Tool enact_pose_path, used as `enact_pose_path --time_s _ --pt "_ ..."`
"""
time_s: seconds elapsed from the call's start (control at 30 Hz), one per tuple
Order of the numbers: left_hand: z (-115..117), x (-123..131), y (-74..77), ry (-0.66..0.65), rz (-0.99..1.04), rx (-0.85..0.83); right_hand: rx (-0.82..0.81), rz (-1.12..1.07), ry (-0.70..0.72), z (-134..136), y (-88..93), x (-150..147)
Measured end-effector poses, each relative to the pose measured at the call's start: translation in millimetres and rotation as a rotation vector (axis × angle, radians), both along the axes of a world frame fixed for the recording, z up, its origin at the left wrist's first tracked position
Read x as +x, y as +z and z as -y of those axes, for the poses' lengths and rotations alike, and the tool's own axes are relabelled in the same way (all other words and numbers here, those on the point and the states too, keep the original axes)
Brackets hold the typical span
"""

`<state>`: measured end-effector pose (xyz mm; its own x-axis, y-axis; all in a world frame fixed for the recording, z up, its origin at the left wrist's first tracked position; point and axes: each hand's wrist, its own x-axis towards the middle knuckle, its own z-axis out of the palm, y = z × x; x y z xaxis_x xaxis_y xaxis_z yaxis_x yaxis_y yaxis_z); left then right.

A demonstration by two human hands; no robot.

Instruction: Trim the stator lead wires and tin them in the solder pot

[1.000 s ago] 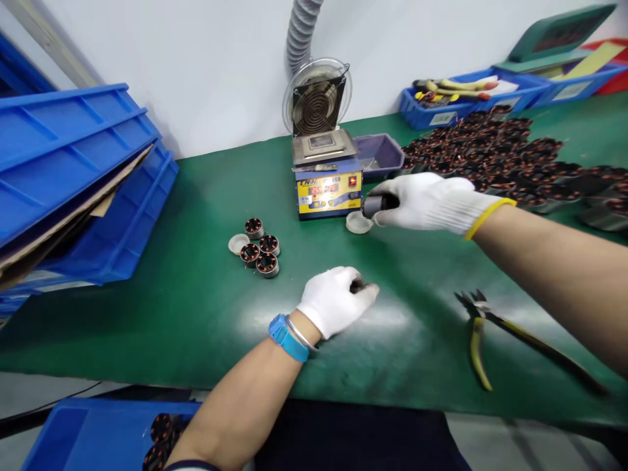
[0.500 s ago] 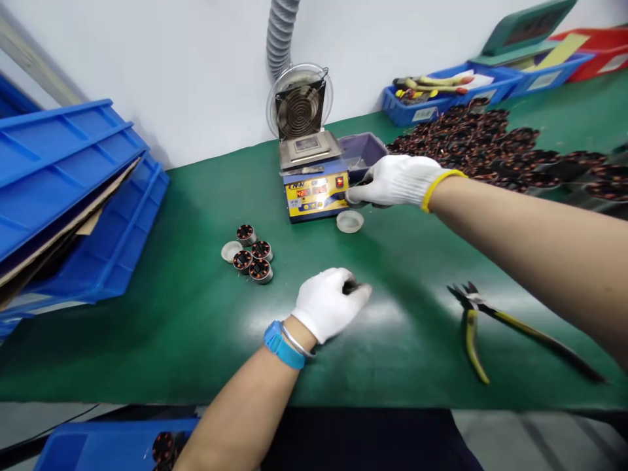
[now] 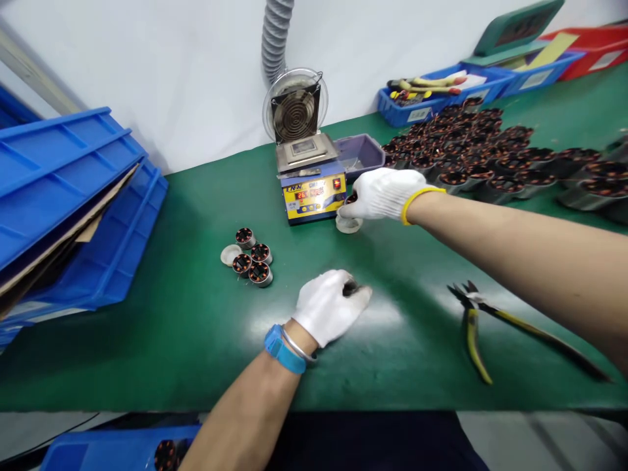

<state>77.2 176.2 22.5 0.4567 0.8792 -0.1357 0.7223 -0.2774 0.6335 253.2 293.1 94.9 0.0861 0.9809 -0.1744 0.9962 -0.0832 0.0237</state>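
Note:
My right hand (image 3: 380,194), in a white glove with a yellow cuff, pinches a dark motor stator (image 3: 351,197), mostly hidden by the fingers. It is right at a small whitish dish (image 3: 348,226), in front of a solder pot (image 3: 314,190) with a lit red display. Lower down, my gloved left hand (image 3: 332,306) rests on the green table (image 3: 196,347) with its fingers curled; a dark patch shows between thumb and finger, and I cannot tell what it is. To its left are several stators with copper windings (image 3: 260,273) beside a round whitish lid (image 3: 230,254).
Open cutting pliers (image 3: 471,314) lie at the right. Many stators (image 3: 461,144) crowd the back right, near a purple tray (image 3: 373,152) and a blue bin of tools (image 3: 405,114). Stacked blue crates (image 3: 63,157) stand left; a fan with a grey hose (image 3: 297,114) rises behind the pot.
My right hand has moved down and slightly left, from the pot's right side to the small dish. My left hand stays in place. The view has shifted slightly.

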Motion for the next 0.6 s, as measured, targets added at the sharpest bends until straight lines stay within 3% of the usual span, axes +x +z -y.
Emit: enact_pose_path --time_s 0.6 --pt "1 1 4.1 -0.012 -0.024 0.020 0.014 0.014 0.083 17 6.1 -15"
